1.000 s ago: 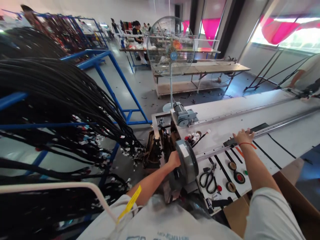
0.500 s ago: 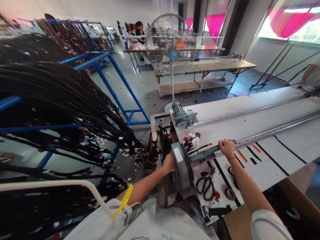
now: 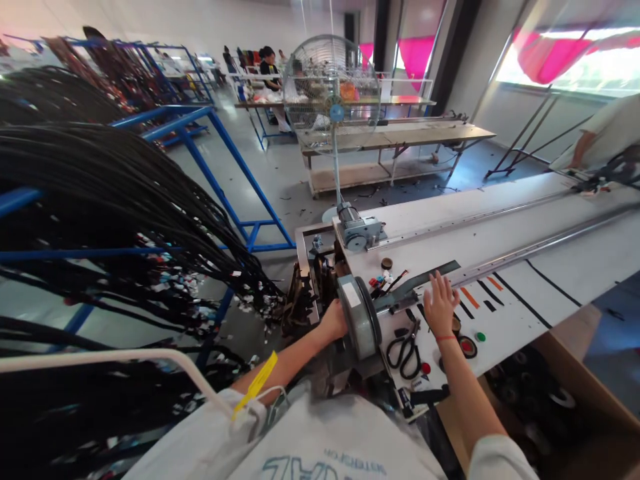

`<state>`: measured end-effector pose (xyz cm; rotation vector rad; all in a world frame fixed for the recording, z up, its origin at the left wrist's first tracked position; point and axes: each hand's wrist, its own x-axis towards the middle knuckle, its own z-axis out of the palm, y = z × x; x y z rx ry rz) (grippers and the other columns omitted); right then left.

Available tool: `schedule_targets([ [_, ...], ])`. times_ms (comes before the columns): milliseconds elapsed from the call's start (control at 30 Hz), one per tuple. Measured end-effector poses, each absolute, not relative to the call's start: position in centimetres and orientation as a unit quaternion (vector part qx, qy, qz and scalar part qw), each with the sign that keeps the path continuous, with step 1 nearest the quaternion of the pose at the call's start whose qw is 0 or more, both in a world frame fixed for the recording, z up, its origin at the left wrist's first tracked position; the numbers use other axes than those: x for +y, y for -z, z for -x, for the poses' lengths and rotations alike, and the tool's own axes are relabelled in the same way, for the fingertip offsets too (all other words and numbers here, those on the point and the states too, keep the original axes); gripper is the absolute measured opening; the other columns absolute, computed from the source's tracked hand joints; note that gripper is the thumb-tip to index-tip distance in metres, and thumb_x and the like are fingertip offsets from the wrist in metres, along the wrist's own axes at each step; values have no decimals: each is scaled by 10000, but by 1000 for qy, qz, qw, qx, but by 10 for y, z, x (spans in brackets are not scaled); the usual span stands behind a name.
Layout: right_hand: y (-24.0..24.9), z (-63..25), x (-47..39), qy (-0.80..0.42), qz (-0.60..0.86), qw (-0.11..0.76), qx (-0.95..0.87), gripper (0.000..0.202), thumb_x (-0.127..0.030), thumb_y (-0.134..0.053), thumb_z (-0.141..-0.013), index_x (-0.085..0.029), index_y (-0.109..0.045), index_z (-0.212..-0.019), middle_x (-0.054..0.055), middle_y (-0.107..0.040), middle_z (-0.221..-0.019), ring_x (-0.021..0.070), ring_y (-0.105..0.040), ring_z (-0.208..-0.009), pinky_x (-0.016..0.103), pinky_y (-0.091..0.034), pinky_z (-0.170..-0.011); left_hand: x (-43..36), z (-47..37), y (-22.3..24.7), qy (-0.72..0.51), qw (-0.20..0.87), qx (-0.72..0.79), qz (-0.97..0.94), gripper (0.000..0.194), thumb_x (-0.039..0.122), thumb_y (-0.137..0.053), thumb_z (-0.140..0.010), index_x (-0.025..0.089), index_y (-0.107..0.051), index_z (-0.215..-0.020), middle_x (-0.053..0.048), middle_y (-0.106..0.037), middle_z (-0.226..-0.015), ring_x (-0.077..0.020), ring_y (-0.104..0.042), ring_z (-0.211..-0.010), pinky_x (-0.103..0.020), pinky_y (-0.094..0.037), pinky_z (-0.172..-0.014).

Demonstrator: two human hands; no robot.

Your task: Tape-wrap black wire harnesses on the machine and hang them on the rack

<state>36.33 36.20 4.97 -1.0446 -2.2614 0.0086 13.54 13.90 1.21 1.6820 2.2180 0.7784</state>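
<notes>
My right hand has its fingers spread, palm down, over the near end of a flat grey metal bar and rail; whether it touches them I cannot tell. My left hand is at the left side of a grey round-housed machine with a white label; the fingertips are hidden by it. A short bundle of wires with white and red connectors lies just behind the machine. Black-handled scissors lie on the white table, near my right forearm.
Tape rolls, a red cap and black and orange strips lie on the table. A cardboard box stands below its front edge. A blue rack of black cables is at left; a fan stands ahead. Another person is far right.
My right hand has let go of the bar and its fingers have spread. Less of the wire bundle shows by the machine. The view has shifted, and the person at far right shows more.
</notes>
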Motion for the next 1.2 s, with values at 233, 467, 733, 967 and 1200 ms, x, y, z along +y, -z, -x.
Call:
schedule_targets([
  [233, 12, -489, 357, -134, 696, 61, -703, 698, -500, -257, -943, -47, -388, -1458, 170, -300, -1545, 328, -329, -1376, 592, -232, -1103, 47, -115, 23, -280, 192, 833, -438, 462, 481, -546, -865, 163, -576, -1199, -127, -669, -1182, -269, -640, -1071, -363, -490, -920],
  [467, 20, -494, 362, -162, 700, 36, -695, 732, -543, -219, -938, -99, -301, -1515, 102, -194, -1595, 299, -214, -1439, 581, -163, -1146, -5, -95, 64, -256, 310, 852, -337, 427, 500, -454, -881, 162, -708, -938, -72, -754, -941, -264, -683, -934, -311, -495, -804],
  [733, 9, -489, 359, -182, 726, 56, -661, 702, -531, -237, -944, -147, -300, -1528, 86, -219, -1592, 357, -183, -1435, 597, -119, -1147, -58, -48, 14, -153, 271, 850, -425, 399, 461, -437, -889, 206, -707, -1034, -46, -748, -892, -226, -680, -825, -271, -454, -738],
  [967, 23, -472, 303, -160, 783, 167, -577, 864, -656, -320, -882, -50, -291, -1498, 263, -319, -1502, 440, -283, -1384, 644, -294, -1076, -103, 3, 6, -94, 286, 851, -431, 305, 408, -493, -882, 182, -693, -839, -32, -720, -804, -185, -643, -768, -230, -390, -672],
  [1200, 32, -433, 203, -230, 842, 211, -441, 1136, -794, -516, -733, 8, -228, -1483, 370, -390, -1376, 468, -412, -1302, 551, -413, -1048, -7, -30, -4, -230, 451, 674, -538, 511, 591, -429, -899, 177, -574, -635, -4, -619, -632, -140, -553, -615, -232, -404, -614],
])
